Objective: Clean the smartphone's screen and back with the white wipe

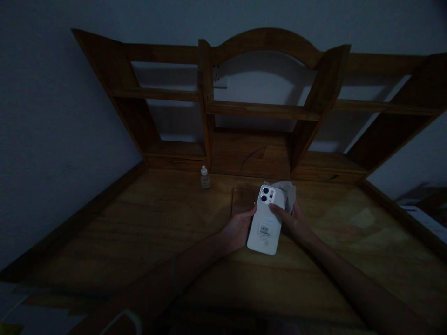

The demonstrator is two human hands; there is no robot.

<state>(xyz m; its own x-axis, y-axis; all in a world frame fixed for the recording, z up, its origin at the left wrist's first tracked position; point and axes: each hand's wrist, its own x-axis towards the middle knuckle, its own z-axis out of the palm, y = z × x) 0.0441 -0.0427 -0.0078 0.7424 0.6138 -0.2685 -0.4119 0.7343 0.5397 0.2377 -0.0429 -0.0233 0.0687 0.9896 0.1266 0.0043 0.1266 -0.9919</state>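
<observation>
A white phone [268,223] is held above the desk with its back and camera lenses facing up; a label sits on its lower half. My left hand [237,230] grips its left edge, thumb along the side. My right hand [291,221] is at the upper right edge, its thumb on the back just below the lenses, and it also holds a pale cloth [289,193] against that side. Behind the phone lies a flat, clear case-like item [240,197], partly hidden. The fingers under the phone are out of sight.
A small dropper bottle [205,179] with a white cap stands on the wooden desk [157,218], left of the phone. A wooden shelf unit [258,109] rises along the back wall, with a socket [220,83] behind it. A white object [424,222] is beyond the right edge.
</observation>
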